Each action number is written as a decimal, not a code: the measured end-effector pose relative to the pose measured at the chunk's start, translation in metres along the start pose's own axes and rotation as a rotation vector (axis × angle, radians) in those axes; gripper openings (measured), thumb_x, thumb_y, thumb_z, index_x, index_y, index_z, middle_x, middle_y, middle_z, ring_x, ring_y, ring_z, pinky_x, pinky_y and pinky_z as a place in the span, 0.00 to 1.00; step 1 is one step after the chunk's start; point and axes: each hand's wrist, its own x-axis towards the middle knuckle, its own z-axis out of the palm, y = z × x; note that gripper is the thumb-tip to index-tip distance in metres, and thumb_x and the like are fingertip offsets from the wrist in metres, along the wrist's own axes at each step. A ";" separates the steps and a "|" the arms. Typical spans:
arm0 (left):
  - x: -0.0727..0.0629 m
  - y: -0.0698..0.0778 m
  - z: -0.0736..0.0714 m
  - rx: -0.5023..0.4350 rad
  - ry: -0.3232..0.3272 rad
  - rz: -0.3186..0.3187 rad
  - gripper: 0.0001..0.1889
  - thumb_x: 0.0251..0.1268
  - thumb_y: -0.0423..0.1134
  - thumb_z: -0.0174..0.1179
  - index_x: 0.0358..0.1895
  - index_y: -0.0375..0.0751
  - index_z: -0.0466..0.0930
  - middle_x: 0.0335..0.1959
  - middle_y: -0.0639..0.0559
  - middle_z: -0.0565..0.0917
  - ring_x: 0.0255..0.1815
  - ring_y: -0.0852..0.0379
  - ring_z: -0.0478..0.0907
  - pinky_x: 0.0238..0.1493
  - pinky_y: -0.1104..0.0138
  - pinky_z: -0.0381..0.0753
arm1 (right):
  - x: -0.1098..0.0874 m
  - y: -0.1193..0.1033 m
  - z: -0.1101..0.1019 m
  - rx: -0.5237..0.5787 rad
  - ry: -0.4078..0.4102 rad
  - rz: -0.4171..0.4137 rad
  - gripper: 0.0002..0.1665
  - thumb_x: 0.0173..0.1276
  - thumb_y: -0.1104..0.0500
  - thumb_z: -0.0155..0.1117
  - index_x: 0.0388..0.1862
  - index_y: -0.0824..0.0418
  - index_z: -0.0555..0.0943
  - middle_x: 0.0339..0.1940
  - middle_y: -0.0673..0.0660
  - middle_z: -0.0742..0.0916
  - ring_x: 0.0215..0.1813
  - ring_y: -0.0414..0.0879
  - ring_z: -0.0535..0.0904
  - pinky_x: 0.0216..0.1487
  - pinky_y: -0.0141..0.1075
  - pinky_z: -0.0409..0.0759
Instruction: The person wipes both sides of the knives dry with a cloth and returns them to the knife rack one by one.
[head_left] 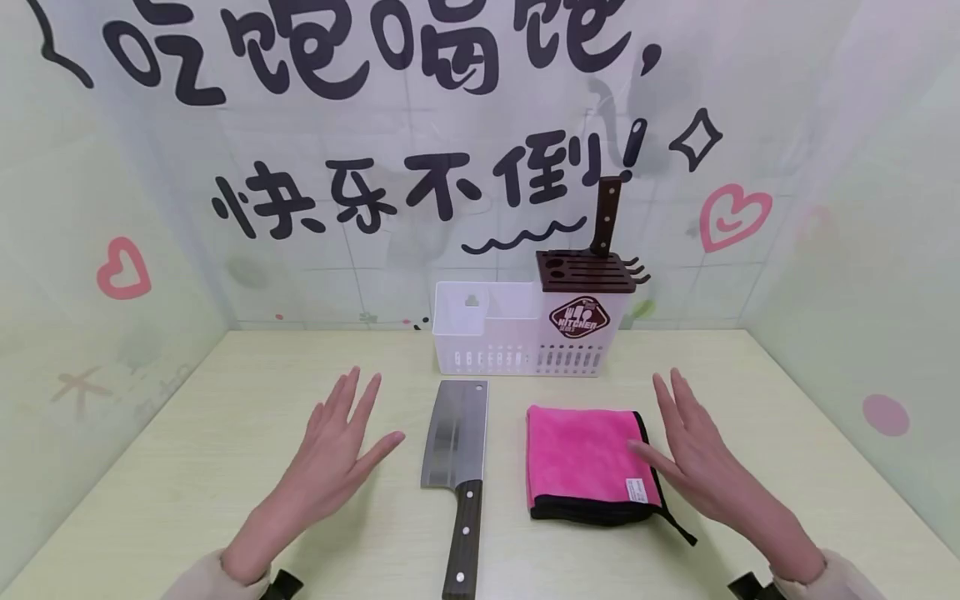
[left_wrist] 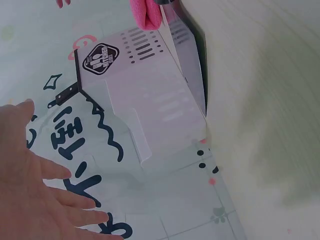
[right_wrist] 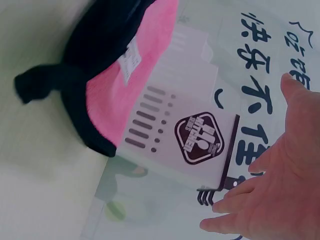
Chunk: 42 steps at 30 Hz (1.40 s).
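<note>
My left hand [head_left: 330,454] is held over the table left of a cleaver [head_left: 457,433], fingers straight and spread, holding nothing. The cleaver lies flat, its steel blade toward the back and its dark riveted handle toward me. To its right is a folded pink cloth [head_left: 581,454] with black edging, a small white label and a black loop. My right hand [head_left: 701,458], also with straight fingers and nothing held, hovers at the cloth's right side; its thumb overlaps the cloth in the head view. Both hands also show in their wrist views, palms bare.
Against the back wall stands a white plastic knife holder [head_left: 487,346] with a dark brown slotted top [head_left: 585,273]. A dark-handled knife [head_left: 607,217] is upright in a slot, and hooks stick out at the right side. Printed sheeting walls the pale wooden table [head_left: 225,417] at back and sides.
</note>
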 end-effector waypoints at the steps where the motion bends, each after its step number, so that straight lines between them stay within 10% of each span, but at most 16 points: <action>1: 0.001 0.002 0.001 -0.006 0.013 0.000 0.37 0.62 0.54 0.50 0.67 0.35 0.50 0.67 0.32 0.49 0.68 0.39 0.42 0.60 0.40 0.47 | 0.002 -0.003 0.000 0.008 -0.005 0.001 0.49 0.65 0.47 0.53 0.70 0.59 0.35 0.70 0.66 0.40 0.70 0.61 0.36 0.62 0.59 0.43; 14: 0.007 0.023 0.026 0.015 0.057 0.077 0.31 0.60 0.52 0.54 0.56 0.27 0.66 0.54 0.34 0.69 0.58 0.39 0.64 0.49 0.45 0.67 | 0.023 -0.031 0.021 0.030 -0.054 -0.055 0.48 0.64 0.45 0.53 0.71 0.56 0.36 0.70 0.65 0.46 0.69 0.62 0.46 0.61 0.57 0.55; 42: -0.004 0.037 0.046 -0.041 -0.204 0.051 0.29 0.60 0.54 0.52 0.52 0.30 0.70 0.49 0.38 0.75 0.53 0.44 0.70 0.47 0.48 0.69 | 0.040 -0.076 0.076 -0.039 -0.210 -0.258 0.46 0.64 0.35 0.43 0.68 0.68 0.52 0.67 0.66 0.60 0.68 0.56 0.55 0.64 0.45 0.58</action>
